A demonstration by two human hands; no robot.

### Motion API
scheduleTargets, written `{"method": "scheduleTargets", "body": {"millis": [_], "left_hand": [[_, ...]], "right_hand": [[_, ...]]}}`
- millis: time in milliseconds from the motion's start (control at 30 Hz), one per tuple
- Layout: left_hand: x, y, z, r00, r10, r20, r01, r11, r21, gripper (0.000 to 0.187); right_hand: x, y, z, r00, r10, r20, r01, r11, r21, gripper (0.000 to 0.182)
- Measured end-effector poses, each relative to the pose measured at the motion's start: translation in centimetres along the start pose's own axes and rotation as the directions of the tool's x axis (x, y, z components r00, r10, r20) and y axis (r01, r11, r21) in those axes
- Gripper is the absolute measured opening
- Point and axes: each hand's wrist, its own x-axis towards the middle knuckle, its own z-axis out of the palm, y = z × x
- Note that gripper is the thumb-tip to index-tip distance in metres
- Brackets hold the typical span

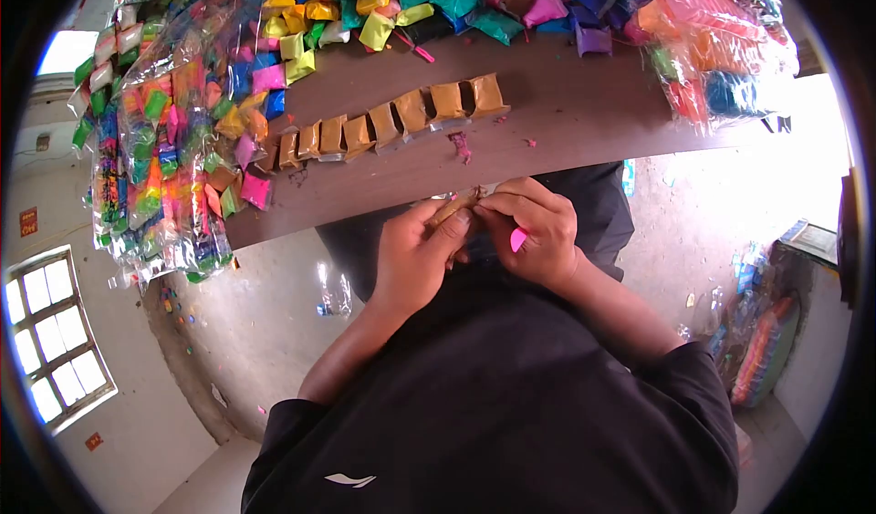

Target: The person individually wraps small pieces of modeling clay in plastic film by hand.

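Observation:
Both hands meet above my lap, just off the table's near edge. My left hand [415, 254] is closed, thumb on top, round a small brown packet [449, 211]. The fingertips of my right hand [534, 227] pinch the packet's other end, where a dark brown bit shows. Something bright pink [518, 238] pokes out between the lower fingers of my right hand; what it belongs to is hidden. Beyond the hands, a slanting row of several brown packets [384, 124] lies on the table [566, 103].
Small colourful packets [493, 23] are heaped along the table's far side. Clear bags of packets lie at the left [151, 149] and right [712, 49]. Pink scraps [460, 147] dot the table. A plastic bottle [334, 290] and more bags [765, 350] are on the floor.

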Motion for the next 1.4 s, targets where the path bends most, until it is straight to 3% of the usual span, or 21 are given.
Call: {"method": "scheduleTargets", "body": {"millis": [67,100,167,233,267,333,400,533,633,767,833,900,1033,1100,1167,1367,1400], "left_hand": [[0.5,-0.6,-0.7,0.974,-0.178,0.144,0.210,0.943,-0.259,0.029],[0.8,-0.3,-0.8,0.973,-0.178,0.144,0.211,0.943,-0.259,0.029],[1.3,0.5,-1.0,0.920,-0.352,0.169,0.387,0.764,-0.516,0.027],[1.5,-0.2,-1.3,0.938,-0.317,0.142,0.343,0.784,-0.517,0.025],[1.5,-0.4,-1.1,0.965,-0.258,0.046,0.253,0.869,-0.426,0.025],[1.7,-0.8,-1.1,0.983,-0.179,-0.049,0.154,0.935,-0.320,0.025],[1.7,-1.1,-1.1,0.999,0.001,-0.047,-0.003,0.998,-0.055,0.026],[0.8,-0.1,-0.2,0.999,0.002,-0.041,-0.007,0.993,-0.118,0.024],[0.4,-0.3,-0.4,0.997,0.067,-0.034,-0.067,0.998,-0.017,0.025],[0.2,-0.3,0.2,0.996,0.068,-0.060,-0.075,0.990,-0.122,0.026],[0.4,-0.5,0.1,0.997,0.051,-0.061,-0.062,0.979,-0.196,0.026],[0.7,-0.5,-0.3,0.997,-0.057,-0.053,0.044,0.976,-0.214,0.026],[0.6,0.4,0.9,0.985,-0.052,-0.162,0.019,0.980,-0.200,0.025],[0.7,0.5,1.0,0.982,0.072,-0.175,-0.094,0.988,-0.121,0.029],[0.5,0.4,0.6,0.986,0.058,-0.158,-0.076,0.991,-0.111,0.029],[0.4,1.6,0.8,0.983,0.032,-0.179,-0.048,0.995,-0.084,0.028],[0.4,1.8,0.9,0.981,0.044,-0.191,-0.060,0.995,-0.080,0.028]], "right_hand": [[-0.1,-0.1,-0.1,1.000,-0.020,0.013,0.020,1.000,-0.002,0.017],[-0.1,-0.3,-0.1,0.999,-0.034,-0.020,0.034,0.999,-0.005,0.015],[0.0,-0.3,-0.2,0.998,-0.049,-0.050,0.049,0.999,-0.008,0.013],[-0.1,-0.3,-0.2,0.999,0.034,-0.002,-0.034,0.997,0.074,0.012],[-0.6,-0.1,-0.3,0.999,0.036,0.000,-0.036,0.997,0.073,0.012],[-1.2,0.5,-0.7,0.977,0.142,0.157,-0.152,0.987,0.053,0.013],[-1.1,0.3,-0.5,0.985,0.129,0.111,-0.133,0.991,0.030,0.013],[1.0,-0.9,0.6,0.993,0.118,-0.031,-0.115,0.990,0.076,0.015],[1.1,-1.0,0.5,0.976,0.217,0.021,-0.218,0.967,0.135,0.018],[0.8,-1.0,0.3,0.966,0.254,0.052,-0.259,0.947,0.191,0.019],[0.4,-0.5,0.2,0.989,0.072,0.130,-0.089,0.988,0.129,0.021],[-0.1,-1.0,0.1,0.988,0.096,0.124,-0.113,0.983,0.141,0.022],[0.6,-2.1,0.5,0.984,0.163,0.072,-0.172,0.974,0.148,0.023],[0.4,-1.5,0.4,0.991,0.104,0.080,-0.114,0.984,0.137,0.024],[0.1,-1.3,0.2,0.995,0.049,0.085,-0.059,0.991,0.123,0.026],[0.5,-2.3,-0.3,0.977,0.154,0.147,-0.173,0.977,0.122,0.028],[0.3,-1.7,-0.1,0.989,0.062,0.136,-0.080,0.988,0.132,0.029]]}}
